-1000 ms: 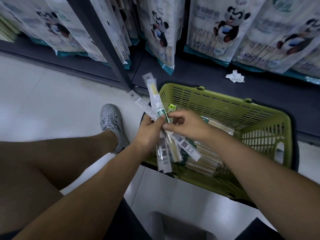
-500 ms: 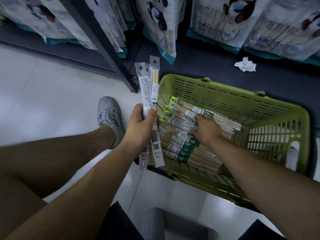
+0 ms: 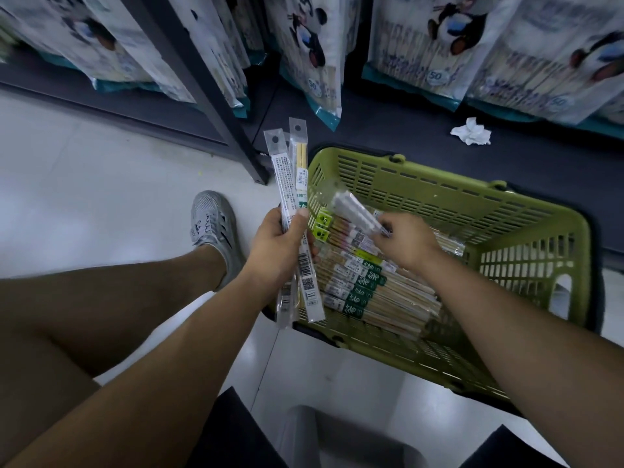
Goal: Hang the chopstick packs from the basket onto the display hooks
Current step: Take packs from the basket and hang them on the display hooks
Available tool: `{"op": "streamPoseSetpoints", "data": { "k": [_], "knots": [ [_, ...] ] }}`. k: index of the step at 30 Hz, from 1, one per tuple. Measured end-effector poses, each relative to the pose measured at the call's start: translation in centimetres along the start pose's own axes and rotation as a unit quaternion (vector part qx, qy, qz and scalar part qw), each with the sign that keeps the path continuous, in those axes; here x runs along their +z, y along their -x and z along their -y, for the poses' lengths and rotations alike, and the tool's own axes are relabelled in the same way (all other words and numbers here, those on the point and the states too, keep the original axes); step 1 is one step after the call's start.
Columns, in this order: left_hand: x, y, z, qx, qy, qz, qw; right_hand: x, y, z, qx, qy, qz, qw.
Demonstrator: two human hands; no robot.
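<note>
A green plastic basket [image 3: 526,211] stands on the floor in front of the shelving, with several clear chopstick packs [image 3: 371,292] lying flat in it. My left hand [image 3: 277,244] grips a small bunch of chopstick packs [image 3: 290,184] upright at the basket's left rim, hang-holes at the top. My right hand [image 3: 405,241] is over the packs in the basket and pinches one more chopstick pack [image 3: 351,207], lifted at an angle and blurred. No display hooks show in this view.
Large panda-printed bags [image 3: 314,45] hang low over a dark bottom shelf [image 3: 405,130]. A crumpled white paper [image 3: 471,131] lies on that shelf. A dark shelf post [image 3: 216,96] slants down to the floor. My grey shoe [image 3: 212,224] is left of the basket.
My right hand went from the bunch down into the basket and has now lifted one pack out. My left hand kept its bunch upright.
</note>
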State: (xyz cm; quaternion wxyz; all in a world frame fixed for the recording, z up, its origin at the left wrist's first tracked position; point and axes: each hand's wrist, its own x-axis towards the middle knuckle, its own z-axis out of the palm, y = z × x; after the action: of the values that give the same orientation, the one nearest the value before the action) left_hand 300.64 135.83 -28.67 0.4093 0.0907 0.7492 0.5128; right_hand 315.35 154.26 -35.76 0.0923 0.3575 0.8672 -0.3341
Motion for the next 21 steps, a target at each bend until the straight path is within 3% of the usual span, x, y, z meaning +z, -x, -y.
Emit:
{"op": "streamPoseSetpoints", "data": {
  "k": [4,9,11,14,18,21],
  "knots": [
    [0.8,0.2,-0.4,-0.017,0.01,0.009,1.0,-4.1,0.5,4.2,-0.047,-0.172,0.008,0.984],
    [1.9,0.5,-0.9,-0.046,0.094,0.05,0.993,-4.8,2.2,8.5,-0.076,-0.329,0.079,0.938],
    [2.0,0.9,-1.1,-0.051,0.158,0.06,0.984,-4.1,2.8,9.2,-0.101,-0.309,0.059,0.944],
    [1.7,1.4,-1.2,-0.057,0.205,0.077,0.974,-3.3,2.8,9.2,-0.141,-0.123,0.026,0.982],
    [1.4,1.5,-1.3,-0.057,0.189,0.085,0.977,-2.5,2.6,8.6,-0.129,0.024,0.067,0.989],
    [1.2,0.9,-1.5,-0.067,0.134,0.032,0.988,-1.7,2.2,7.9,-0.093,-0.102,0.107,0.985]
  ]
}}
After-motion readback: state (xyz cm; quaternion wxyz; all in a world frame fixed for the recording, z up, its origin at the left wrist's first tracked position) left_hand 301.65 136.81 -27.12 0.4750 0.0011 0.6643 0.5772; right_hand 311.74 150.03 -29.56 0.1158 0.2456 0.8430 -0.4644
